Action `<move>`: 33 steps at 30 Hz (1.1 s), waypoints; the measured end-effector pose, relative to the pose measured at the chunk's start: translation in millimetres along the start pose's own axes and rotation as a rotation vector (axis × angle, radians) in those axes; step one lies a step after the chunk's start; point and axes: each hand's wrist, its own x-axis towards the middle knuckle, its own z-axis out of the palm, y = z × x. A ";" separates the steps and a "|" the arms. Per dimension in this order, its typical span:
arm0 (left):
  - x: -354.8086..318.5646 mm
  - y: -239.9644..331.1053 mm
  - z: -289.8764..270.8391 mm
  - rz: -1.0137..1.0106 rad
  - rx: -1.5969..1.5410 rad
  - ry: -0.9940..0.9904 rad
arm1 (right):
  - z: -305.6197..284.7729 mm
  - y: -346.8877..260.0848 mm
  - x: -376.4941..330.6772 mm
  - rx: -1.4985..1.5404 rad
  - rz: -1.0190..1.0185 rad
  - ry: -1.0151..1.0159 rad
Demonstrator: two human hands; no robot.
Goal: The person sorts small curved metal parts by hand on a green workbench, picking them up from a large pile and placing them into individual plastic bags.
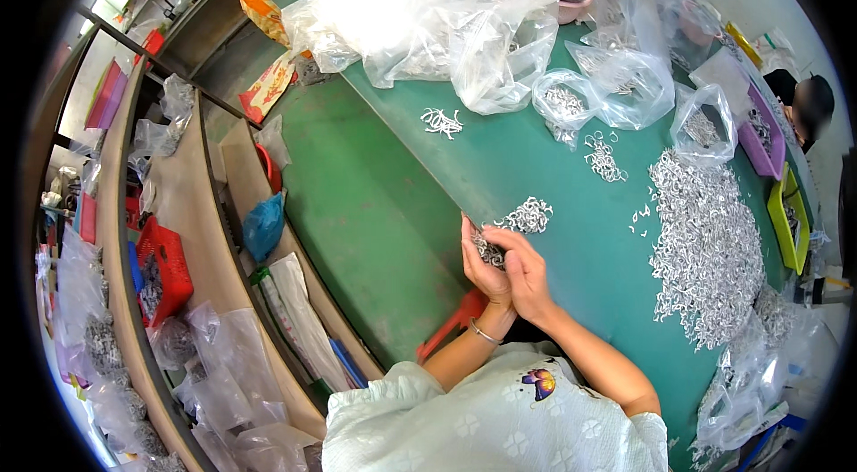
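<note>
Head view looks down on my two hands, brought together at the near edge of the green desk (536,159). My left hand (485,268) is cupped with its palm turned inward, and a small clump of silvery metal clips (488,250) lies in it; my right hand (528,274) curls over from the other side, its grip closed on that same clump, fingertips pinching into it. I judge that I am in the middle of sorting or bunching a handful taken from the small heap (528,215) just beyond my fingers, which lies on the desk close to my hands but apart from them. The next move, as I read it, calls for a fine pinch with the right fingertips while the left palm stays cupped, so that no loose piece slips off the desk edge beside me. As for the way the clump points, it runs roughly from my left thumb up toward the small heap, its long axis slanting away from me and a little rightward; the single clips within it are too small to tell how each one lies. A far larger spread of the same clips (710,249) covers the desk to my right, well apart from my hands, and clear plastic bags (500,52) holding more of them are piled at the far side.
</note>
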 end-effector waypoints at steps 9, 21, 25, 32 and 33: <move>12.0 -39.6 -25.7 -0.007 0.068 0.007 | 7.8 5.9 7.2 -0.112 0.034 -0.022; 10.5 -21.9 -16.5 -0.111 -0.116 0.040 | 9.0 -12.8 5.9 -0.221 0.017 -0.218; 15.8 -28.0 -15.7 -0.146 -0.177 0.078 | 4.6 -7.7 1.0 -0.157 0.005 -0.083; 20.8 -19.5 -6.8 -0.254 -0.303 0.182 | 16.8 5.6 -8.8 0.082 0.161 0.164; 21.6 -22.4 -9.5 -0.254 -0.271 0.182 | 17.6 7.5 -8.0 0.065 0.150 0.135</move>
